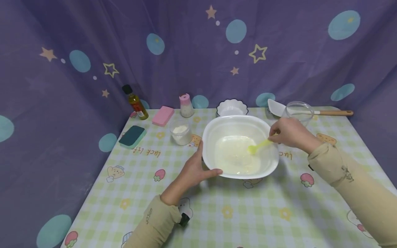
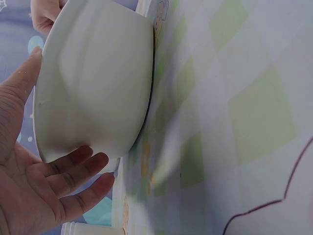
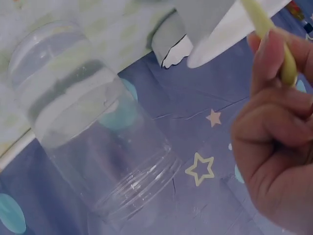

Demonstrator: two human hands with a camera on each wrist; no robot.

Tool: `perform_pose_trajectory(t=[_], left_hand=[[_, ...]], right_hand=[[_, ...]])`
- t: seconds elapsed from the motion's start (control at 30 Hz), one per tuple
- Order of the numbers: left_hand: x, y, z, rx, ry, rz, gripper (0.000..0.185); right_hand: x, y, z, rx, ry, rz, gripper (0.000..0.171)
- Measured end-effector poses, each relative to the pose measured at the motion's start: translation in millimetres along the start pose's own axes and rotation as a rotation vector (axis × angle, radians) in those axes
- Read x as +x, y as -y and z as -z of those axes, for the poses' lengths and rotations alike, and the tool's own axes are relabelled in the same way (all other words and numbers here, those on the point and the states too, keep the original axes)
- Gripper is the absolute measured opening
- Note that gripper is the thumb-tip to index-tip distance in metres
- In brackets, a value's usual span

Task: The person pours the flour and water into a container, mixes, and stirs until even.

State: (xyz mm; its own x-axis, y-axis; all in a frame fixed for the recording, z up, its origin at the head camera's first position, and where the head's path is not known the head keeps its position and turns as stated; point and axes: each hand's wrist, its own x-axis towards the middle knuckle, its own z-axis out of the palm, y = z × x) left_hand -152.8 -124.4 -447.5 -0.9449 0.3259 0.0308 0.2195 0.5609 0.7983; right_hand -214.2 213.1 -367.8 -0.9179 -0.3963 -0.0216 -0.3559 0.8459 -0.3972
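A white basin (image 1: 270, 162) on the table contains pale, milky liquid (image 1: 232, 155). Around its near left corner my left hand (image 1: 195, 170) is spread, thumb on the front rim, fingers along the left side. The left wrist view shows those fingers (image 2: 73, 178) fairly straight against the outer wall. Over the basin's right rim, my right hand (image 1: 289, 132) pinches the handle of a small yellow spoon (image 1: 253, 149), whose bowl is in the liquid. In the right wrist view, thumb and fingertips grip the spoon's handle end (image 3: 288, 68).
Behind the right hand stands a clear jar (image 3: 102, 132), near a spatula (image 1: 335, 112) with a wooden handle. A scalloped dish (image 1: 232, 107) sits behind the basin. Leftward are a jar of white powder (image 1: 181, 133), a pink-topped shaker (image 1: 186, 106), two sponges (image 1: 132, 136) and an oil bottle (image 1: 138, 106).
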Motion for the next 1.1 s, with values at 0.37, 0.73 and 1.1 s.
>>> perform_pose_trajectory(t=[0.37,0.73,1.1], left_hand=[[0.2,2.1,-1.2,0.001,-0.003,-0.002,0.127],[-0.7,0.9,-2.8,-0.006,0.002,-0.004,0.126],[0.3,1.6,-1.9,-0.012,-0.009,-0.011,0.127]], right_hand=[[6.6,15.7,-31.2,0.131,0.027,0.017,0.007],[12.5,8.5,-33.6,0.000,-0.177,0.013,0.008],[-1.6,-0.5,-1.1,-0.055,-0.118,-0.015,0.008]])
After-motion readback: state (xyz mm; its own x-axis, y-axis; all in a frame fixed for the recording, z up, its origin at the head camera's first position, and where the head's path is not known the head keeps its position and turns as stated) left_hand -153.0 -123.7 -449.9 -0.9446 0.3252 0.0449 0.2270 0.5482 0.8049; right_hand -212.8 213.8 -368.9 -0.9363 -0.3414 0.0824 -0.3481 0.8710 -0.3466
